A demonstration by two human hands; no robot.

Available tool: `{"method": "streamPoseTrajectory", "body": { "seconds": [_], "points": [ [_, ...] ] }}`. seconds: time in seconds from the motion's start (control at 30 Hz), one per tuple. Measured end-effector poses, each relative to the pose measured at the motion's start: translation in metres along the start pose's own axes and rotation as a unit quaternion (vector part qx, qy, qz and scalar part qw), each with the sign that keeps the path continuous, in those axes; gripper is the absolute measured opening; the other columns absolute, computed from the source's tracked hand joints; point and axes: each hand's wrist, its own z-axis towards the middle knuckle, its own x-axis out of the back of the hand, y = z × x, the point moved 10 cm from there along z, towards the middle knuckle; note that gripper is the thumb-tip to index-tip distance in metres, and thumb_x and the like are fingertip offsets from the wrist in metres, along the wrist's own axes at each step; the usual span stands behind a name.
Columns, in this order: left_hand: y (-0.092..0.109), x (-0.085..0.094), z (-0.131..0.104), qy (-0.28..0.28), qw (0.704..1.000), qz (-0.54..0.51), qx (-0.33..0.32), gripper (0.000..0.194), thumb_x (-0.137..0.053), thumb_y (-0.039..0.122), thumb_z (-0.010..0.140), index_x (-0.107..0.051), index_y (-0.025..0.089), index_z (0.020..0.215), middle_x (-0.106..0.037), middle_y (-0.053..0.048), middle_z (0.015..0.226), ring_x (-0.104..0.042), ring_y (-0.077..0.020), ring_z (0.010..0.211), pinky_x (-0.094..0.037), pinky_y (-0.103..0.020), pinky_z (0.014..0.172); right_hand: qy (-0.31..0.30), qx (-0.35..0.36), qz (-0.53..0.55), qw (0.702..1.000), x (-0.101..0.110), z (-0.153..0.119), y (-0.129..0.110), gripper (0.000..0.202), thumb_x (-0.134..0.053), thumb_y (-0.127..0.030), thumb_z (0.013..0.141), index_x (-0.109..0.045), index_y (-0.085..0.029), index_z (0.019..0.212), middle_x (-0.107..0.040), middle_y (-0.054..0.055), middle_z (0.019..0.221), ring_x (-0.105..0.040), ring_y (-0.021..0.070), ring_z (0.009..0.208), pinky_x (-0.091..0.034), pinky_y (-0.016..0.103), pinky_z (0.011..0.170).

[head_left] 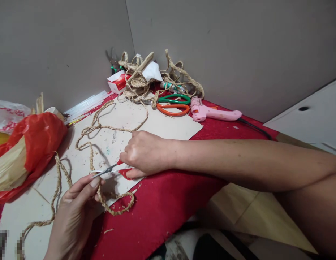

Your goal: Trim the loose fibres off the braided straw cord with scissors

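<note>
My left hand (77, 209) pinches a braided straw cord (120, 211) between thumb and fingers, low on the left side of the table. Small red-handled scissors (111, 168) are in my right hand (146, 151), its fingers closed around the handles. Their blades are parted and meet the cord right at my left fingertips. From there one length of cord curls over the red cloth, and another runs up in loops across the pale board. A further strand of cord (57, 187) trails down the board to the left of my left hand.
A pale board (168, 124) lies on a red cloth (168, 202). Behind are tangled braided cords (138, 81), big scissors (173, 104) with green and orange handles, a pink glue gun (216, 111) and clear sticks (86, 104). Left, a red bag (44, 133) holds pale husks. Grey walls stand behind.
</note>
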Motion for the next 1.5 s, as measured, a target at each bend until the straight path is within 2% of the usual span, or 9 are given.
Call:
{"method": "streamPoseTrajectory", "body": {
  "seconds": [0.7, 0.87, 0.93, 1.0, 1.1, 1.17, 1.23, 1.37, 1.5],
  "points": [
    [-0.004, 0.01, 0.007, 0.021, 0.999, 0.025, 0.002, 0.037, -0.088, 0.027, 0.046, -0.072, 0.019, 0.078, -0.07, -0.003, 0.066, -0.055, -0.0113, 0.047, -0.045, -0.021, 0.043, -0.047, -0.005, 0.036, 0.998, -0.007, 0.001, 0.001, 0.031, -0.05, -0.039, 0.086, -0.069, -0.016, 0.076, -0.069, 0.007, 0.069, -0.056, 0.015, 0.059, -0.019, 0.029, 0.054],
    [0.003, 0.007, 0.004, 0.012, 1.0, 0.014, -0.025, 0.034, -0.087, 0.027, 0.049, -0.072, 0.017, 0.078, -0.07, -0.002, 0.068, -0.057, -0.0099, 0.05, -0.046, -0.019, 0.049, 0.007, -0.044, 0.162, 0.986, 0.0, 0.002, 0.012, 0.026, -0.056, -0.034, 0.081, -0.064, -0.015, 0.065, -0.059, 0.0, 0.057, -0.04, 0.0081, 0.051, -0.017, 0.027, 0.052],
    [0.003, 0.004, 0.001, -0.009, 0.999, 0.019, -0.031, 0.032, -0.086, 0.027, 0.051, -0.071, 0.018, 0.078, -0.07, -0.002, 0.067, -0.059, -0.0108, 0.053, -0.047, -0.019, 0.051, 0.061, -0.086, 0.305, 0.947, 0.004, 0.002, 0.02, 0.026, -0.057, -0.03, 0.079, -0.06, -0.014, 0.059, -0.05, -0.004, 0.051, -0.035, 0.0054, 0.05, -0.021, 0.024, 0.052],
    [0.001, -0.001, -0.002, -0.041, 0.998, 0.042, -0.038, 0.028, -0.084, 0.028, 0.058, -0.07, 0.02, 0.08, -0.069, -0.001, 0.065, -0.061, -0.0122, 0.055, -0.047, -0.02, 0.054, 0.082, -0.131, 0.476, 0.866, -0.001, 0.003, 0.025, 0.029, -0.058, -0.029, 0.079, -0.055, -0.013, 0.055, -0.042, -0.007, 0.048, -0.033, 0.0031, 0.049, -0.024, 0.02, 0.051],
    [-0.003, -0.014, -0.009, -0.115, 0.986, 0.097, -0.066, 0.019, -0.076, 0.03, 0.07, -0.068, 0.021, 0.085, -0.066, -0.001, 0.059, -0.06, -0.0131, 0.055, -0.046, -0.021, 0.057, 0.0, -0.184, 0.665, 0.724, -0.027, 0.006, 0.008, 0.032, -0.062, -0.036, 0.078, -0.052, -0.013, 0.057, -0.035, -0.01, 0.044, -0.032, 0.0018, 0.041, -0.024, 0.018, 0.045],
    [-0.005, -0.022, -0.014, -0.157, 0.977, 0.123, -0.079, 0.015, -0.072, 0.03, 0.075, -0.067, 0.02, 0.085, -0.063, -0.001, 0.054, -0.057, -0.0132, 0.051, -0.044, -0.021, 0.054, -0.03, -0.204, 0.722, 0.661, -0.036, 0.008, -0.004, 0.032, -0.066, -0.039, 0.074, -0.053, -0.013, 0.06, -0.038, -0.011, 0.043, -0.035, 0.002, 0.038, -0.025, 0.017, 0.041],
    [-0.007, -0.029, -0.019, -0.181, 0.974, 0.115, -0.071, 0.014, -0.071, 0.03, 0.076, -0.066, 0.02, 0.083, -0.062, -0.001, 0.052, -0.055, -0.0128, 0.048, -0.041, -0.021, 0.05, -0.013, -0.212, 0.751, 0.625, -0.037, 0.009, -0.008, 0.033, -0.07, -0.04, 0.069, -0.054, -0.013, 0.061, -0.042, -0.011, 0.043, -0.039, 0.0019, 0.038, -0.027, 0.016, 0.04],
    [-0.009, -0.047, -0.029, -0.241, 0.97, 0.009, -0.006, 0.015, -0.068, 0.03, 0.078, -0.068, 0.02, 0.089, -0.065, -0.002, 0.061, -0.051, -0.0106, 0.044, -0.042, -0.022, 0.046, 0.061, -0.226, 0.776, 0.586, -0.033, 0.011, 0.002, 0.034, -0.075, -0.039, 0.063, -0.056, -0.012, 0.059, -0.049, -0.009, 0.045, -0.04, 0.0012, 0.037, -0.029, 0.015, 0.038],
    [-0.014, -0.055, -0.034, -0.274, 0.961, -0.005, 0.038, 0.021, -0.067, 0.033, 0.078, -0.07, 0.017, 0.091, -0.064, -0.003, 0.063, -0.039, -0.0062, 0.035, -0.048, -0.029, 0.046, 0.148, -0.226, 0.766, 0.583, -0.014, 0.007, 0.022, 0.033, -0.077, -0.038, 0.06, -0.056, -0.011, 0.059, -0.048, -0.01, 0.042, -0.039, 0.0012, 0.035, -0.03, 0.016, 0.037]
  ]
}}
